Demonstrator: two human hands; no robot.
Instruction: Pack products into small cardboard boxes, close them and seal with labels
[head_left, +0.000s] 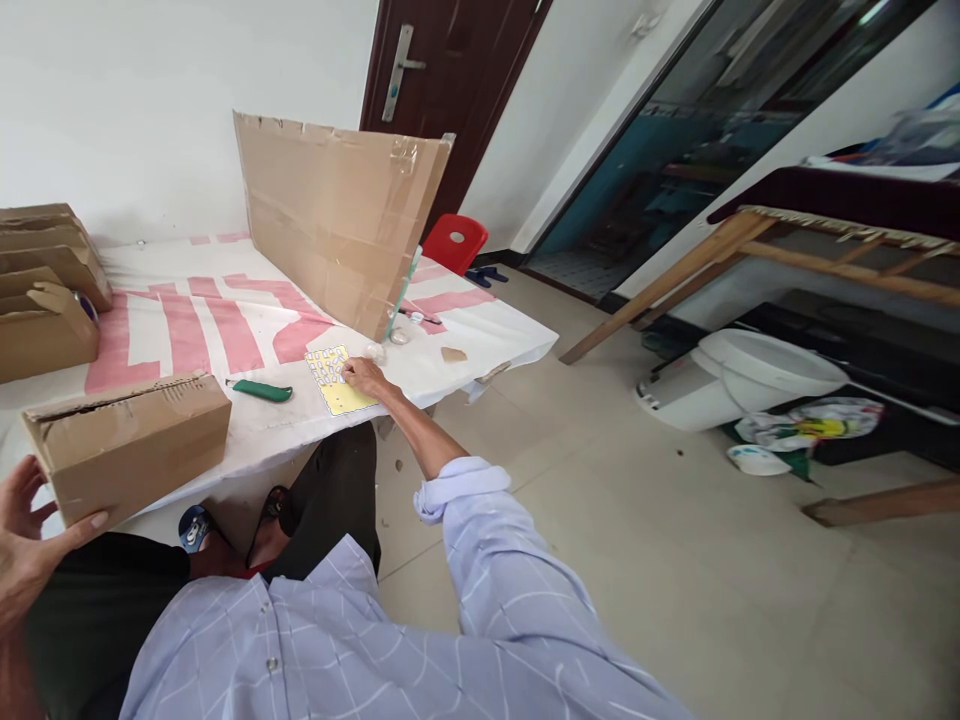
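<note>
At the left, my left hand grips the near end of a long cardboard box, thumb along its lower edge and fingers at its end face. The box rests at the table's front edge, with a dark slit along its top. My right hand is over a yellow sheet with rows of small pale pieces on it. Its fingers are curled together at the sheet; whatever is in them is too small to make out. Between the box and the sheet lies a green-handled utility knife.
A large cardboard panel stands on the white and pink covered table. More cardboard boxes are at the far left. Rolls of clear tape and a cardboard scrap lie to the right. A red chair stands behind.
</note>
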